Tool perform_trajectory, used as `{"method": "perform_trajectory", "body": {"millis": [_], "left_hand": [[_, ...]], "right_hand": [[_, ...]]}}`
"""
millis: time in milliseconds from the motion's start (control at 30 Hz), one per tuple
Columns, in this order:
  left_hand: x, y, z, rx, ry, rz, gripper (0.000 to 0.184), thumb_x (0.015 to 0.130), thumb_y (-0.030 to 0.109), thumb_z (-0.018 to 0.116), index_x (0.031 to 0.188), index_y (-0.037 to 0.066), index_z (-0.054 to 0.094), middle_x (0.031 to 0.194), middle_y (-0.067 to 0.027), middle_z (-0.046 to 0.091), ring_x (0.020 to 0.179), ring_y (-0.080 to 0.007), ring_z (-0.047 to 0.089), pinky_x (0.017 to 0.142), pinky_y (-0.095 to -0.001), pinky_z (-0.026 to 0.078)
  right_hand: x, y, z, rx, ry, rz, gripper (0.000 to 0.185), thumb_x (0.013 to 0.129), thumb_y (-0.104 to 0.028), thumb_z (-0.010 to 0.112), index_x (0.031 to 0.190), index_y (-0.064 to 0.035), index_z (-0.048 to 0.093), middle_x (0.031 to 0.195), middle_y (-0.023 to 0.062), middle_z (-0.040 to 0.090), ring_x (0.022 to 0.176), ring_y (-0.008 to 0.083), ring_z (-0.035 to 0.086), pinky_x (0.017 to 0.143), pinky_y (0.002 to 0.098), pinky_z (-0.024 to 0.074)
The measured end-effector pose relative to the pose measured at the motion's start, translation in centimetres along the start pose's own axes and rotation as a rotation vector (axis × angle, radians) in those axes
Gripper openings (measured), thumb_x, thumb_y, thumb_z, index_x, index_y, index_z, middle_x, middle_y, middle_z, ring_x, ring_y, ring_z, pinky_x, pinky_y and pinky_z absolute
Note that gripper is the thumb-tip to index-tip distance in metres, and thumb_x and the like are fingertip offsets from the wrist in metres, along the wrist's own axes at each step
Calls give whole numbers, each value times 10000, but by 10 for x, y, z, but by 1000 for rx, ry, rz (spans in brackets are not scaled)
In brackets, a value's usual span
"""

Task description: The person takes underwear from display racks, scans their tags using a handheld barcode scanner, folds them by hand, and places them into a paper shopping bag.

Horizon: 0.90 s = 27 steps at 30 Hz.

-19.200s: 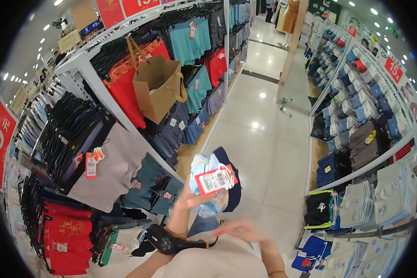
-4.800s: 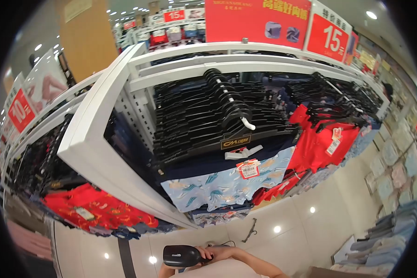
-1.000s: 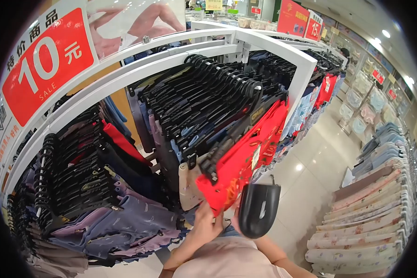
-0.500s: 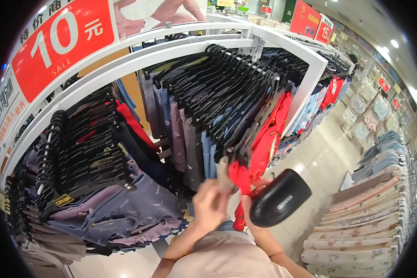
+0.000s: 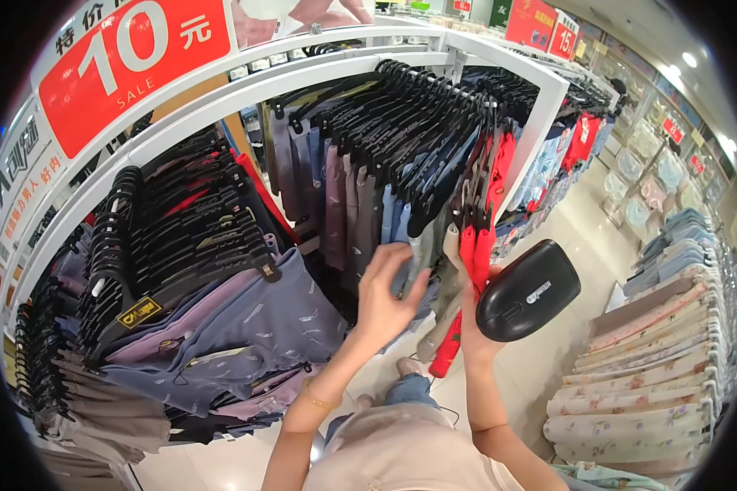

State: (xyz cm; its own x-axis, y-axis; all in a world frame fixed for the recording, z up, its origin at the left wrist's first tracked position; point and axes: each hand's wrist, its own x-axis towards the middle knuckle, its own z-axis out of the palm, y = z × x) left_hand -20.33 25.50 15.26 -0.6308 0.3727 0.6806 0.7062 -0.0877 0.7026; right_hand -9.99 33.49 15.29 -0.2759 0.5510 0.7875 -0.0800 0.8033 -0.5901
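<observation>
My right hand (image 5: 479, 331) is closed on a black rounded handheld device (image 5: 532, 290) with white lettering, which hides most of its fingers. Right beside that hand hangs a red garment (image 5: 473, 250), and I cannot tell whether the fingers touch it. A beige garment (image 5: 444, 327) hangs just left of the red one. My left hand (image 5: 385, 299) is raised with thumb and fingers apart, in front of a grey garment (image 5: 420, 254) on the rack. Its fingertips are close to the grey cloth; contact is unclear.
Black hangers (image 5: 418, 106) with dark trousers fill the white-framed rack (image 5: 540, 123). At left, more hangers hold blue-grey printed garments (image 5: 254, 327) under a red price sign (image 5: 135, 69). Folded floral garments (image 5: 630, 417) line the right, across a tiled aisle (image 5: 549, 327).
My left hand has come away from the bunched red and beige cloth and opened near the grey garment. The device has shifted up and right. The red garment hangs straighter.
</observation>
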Motion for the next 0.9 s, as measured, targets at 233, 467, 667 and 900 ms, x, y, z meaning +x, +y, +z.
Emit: {"method": "perform_trajectory", "body": {"millis": [233,467,667,900], "left_hand": [[-10,9,14,-119,-121,103,199,682,-31,580,881,-25,573,985,-167,520,853,-338,545,721,-364,438],[1,11,0,-64,51,49,93,692,-45,586,762,-6,539,915,-140,513,815,-247,541,703,-306,434],[-12,12,4,-304,403,200,53,795,30,457,828,-11,463,879,-136,492,731,-186,461,679,-269,378],[-4,36,18,-306,96,43,374,701,94,628,1019,-38,484,1005,-186,507,924,-288,504,764,-335,427]], "right_hand": [[-7,-17,20,247,80,224,298,624,-52,745,845,5,555,733,33,590,634,129,563,608,269,455],[-4,-4,10,106,169,83,278,613,-37,689,853,-1,554,757,67,591,666,170,582,620,273,451],[-13,-1,2,54,102,234,277,711,-20,679,954,-2,546,825,36,576,736,135,558,696,271,461],[-25,16,-5,206,-54,204,380,603,-51,709,947,1,554,863,74,595,757,188,587,700,297,463]]}}
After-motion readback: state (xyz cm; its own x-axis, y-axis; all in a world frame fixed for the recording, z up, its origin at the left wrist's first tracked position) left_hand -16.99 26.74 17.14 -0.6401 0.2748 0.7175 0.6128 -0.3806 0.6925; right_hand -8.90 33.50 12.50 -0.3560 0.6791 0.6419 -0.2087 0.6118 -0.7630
